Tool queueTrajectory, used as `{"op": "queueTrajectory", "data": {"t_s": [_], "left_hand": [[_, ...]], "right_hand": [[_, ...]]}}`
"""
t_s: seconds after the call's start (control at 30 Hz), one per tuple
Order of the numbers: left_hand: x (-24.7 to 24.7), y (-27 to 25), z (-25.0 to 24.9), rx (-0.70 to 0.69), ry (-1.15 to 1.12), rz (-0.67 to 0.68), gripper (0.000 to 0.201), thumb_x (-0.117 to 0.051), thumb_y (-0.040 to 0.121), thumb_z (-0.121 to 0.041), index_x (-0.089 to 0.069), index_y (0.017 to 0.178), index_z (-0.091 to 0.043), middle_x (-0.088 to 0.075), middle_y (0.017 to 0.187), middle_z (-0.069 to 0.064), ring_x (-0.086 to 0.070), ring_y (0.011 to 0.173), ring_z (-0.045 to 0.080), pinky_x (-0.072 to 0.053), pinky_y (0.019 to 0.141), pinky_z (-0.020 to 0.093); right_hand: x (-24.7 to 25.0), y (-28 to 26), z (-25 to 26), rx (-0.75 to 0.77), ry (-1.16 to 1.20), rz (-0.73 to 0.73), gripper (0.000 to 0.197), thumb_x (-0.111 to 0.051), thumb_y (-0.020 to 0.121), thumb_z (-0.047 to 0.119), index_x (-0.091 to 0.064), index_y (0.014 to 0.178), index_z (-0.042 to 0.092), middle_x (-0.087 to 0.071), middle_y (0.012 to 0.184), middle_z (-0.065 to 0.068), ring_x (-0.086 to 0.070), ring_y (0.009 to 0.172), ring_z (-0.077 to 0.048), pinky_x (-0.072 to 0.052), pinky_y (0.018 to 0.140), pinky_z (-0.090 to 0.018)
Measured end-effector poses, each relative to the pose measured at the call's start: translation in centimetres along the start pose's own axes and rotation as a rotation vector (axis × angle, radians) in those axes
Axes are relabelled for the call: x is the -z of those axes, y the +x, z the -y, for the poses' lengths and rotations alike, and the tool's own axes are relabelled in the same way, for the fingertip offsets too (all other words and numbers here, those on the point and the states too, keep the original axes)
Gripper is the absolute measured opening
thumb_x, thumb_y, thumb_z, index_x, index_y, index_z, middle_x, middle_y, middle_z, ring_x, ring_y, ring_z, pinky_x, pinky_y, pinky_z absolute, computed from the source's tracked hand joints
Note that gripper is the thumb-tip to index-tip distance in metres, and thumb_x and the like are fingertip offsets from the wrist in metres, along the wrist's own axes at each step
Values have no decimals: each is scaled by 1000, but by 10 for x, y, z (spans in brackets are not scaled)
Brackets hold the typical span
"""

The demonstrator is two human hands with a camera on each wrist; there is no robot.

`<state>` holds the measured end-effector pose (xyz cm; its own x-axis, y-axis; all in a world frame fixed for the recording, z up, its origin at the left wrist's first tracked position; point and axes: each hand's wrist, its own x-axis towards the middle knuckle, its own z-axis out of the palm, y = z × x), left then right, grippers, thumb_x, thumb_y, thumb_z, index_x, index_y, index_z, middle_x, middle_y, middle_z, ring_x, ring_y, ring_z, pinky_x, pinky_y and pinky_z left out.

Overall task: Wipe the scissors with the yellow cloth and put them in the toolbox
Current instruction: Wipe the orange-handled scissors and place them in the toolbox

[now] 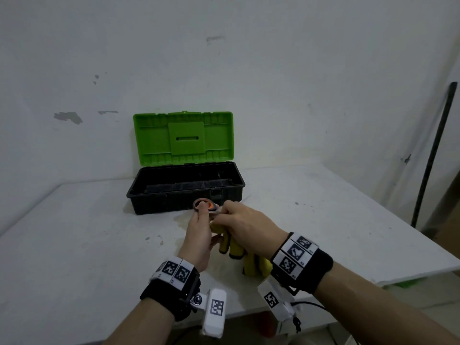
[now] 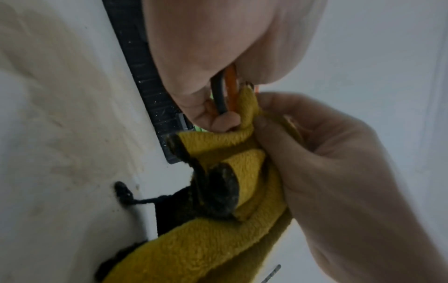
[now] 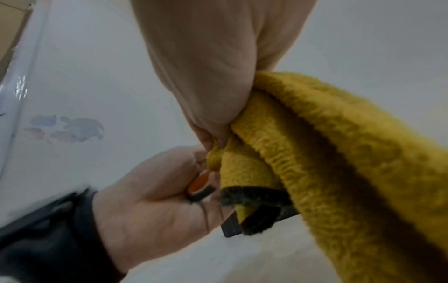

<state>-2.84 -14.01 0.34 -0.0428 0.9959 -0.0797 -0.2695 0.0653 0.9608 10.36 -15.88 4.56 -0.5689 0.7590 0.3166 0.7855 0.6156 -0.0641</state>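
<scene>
Both forearms reach forward from the near edge, each wrist wrapped in a black band bearing square printed markers. The left hand [image 1: 199, 235] is raised with its thumb pointing up and its fingers [image 3: 203, 206] curled round the scissors [image 1: 205, 206] handle. The right hand [image 1: 245, 224] sits just beside it, knuckles up, fingers [image 2: 274, 134] pinching the yellow cloth [image 1: 236, 250] bunched against the scissors, the two hands almost touching.
</scene>
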Motion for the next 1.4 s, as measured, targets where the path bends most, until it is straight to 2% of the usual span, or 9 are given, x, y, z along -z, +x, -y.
{"op": "queueTrajectory", "data": {"t_s": [0.17,0.33,0.5,0.63,0.83,0.97,1.1,1.27,1.4], "left_hand": [[8,5,1,-9,-82,-30,44,-33,105,-49,-59,111,-14,-61,102,13,-55,71,24,-43,54,32],[0,2,10,51,-82,49,55,-31,102,-59,-62,125,-20,-73,111,15,-71,96,28,-57,74,41],[-3,0,12,14,-52,76,52,-28,104,-57,-58,126,-22,-68,118,16,-67,93,26,-53,67,38],[-4,-1,13,17,-73,93,49,-26,105,-54,-57,127,-23,-70,118,12,-68,108,29,-57,88,47],[-1,1,13,-13,-147,58,41,-30,106,-50,-57,114,-21,-69,108,18,-55,71,24,-47,63,37],[-2,4,13,35,-163,59,31,-32,105,-51,-57,103,-33,-70,106,12,-63,85,27,-52,76,40],[-2,5,12,30,-230,36,29,-35,106,-46,-56,106,-26,-61,105,10,-52,67,21,-45,62,33],[-3,4,14,13,-178,47,34,-33,106,-49,-57,112,-25,-69,95,8,-58,74,22,-48,60,31],[-3,1,14,6,-146,46,38,-34,105,-49,-57,114,-21,-72,93,4,-60,74,21,-51,66,33]], "right_hand": [[6,-1,-16,-141,-6,-38,24,-49,98,14,-65,113,24,-44,100,0,-49,83,-21,-48,66,-35],[-4,-1,3,-34,31,-14,24,-52,95,16,-63,115,24,-42,99,-1,-35,75,-14,-37,60,-32],[-3,-3,-6,-86,12,-28,31,-52,95,11,-61,121,24,-42,102,-1,-32,76,-12,-36,62,-28],[-6,-5,1,-33,61,-28,23,-57,93,15,-63,112,26,-43,100,1,-36,76,-13,-46,63,-34],[1,-10,-18,-144,95,-157,23,-49,99,16,-67,111,23,-50,103,-1,-54,79,-21,-50,67,-34],[-12,-12,-15,-90,119,-136,25,-47,99,20,-69,112,23,-52,101,-4,-57,81,-25,-51,67,-38],[-15,-11,-25,-241,181,-188,26,-47,100,20,-68,116,22,-57,107,-2,-58,93,-21,-50,79,-32],[-20,-10,-15,-240,309,-264,19,-56,96,28,-71,101,18,-65,93,-1,-59,87,-15,-47,80,-27],[-23,-7,-20,-357,265,-302,19,-55,96,32,-70,95,19,-66,91,1,-58,82,-12,-47,78,-26]]}}
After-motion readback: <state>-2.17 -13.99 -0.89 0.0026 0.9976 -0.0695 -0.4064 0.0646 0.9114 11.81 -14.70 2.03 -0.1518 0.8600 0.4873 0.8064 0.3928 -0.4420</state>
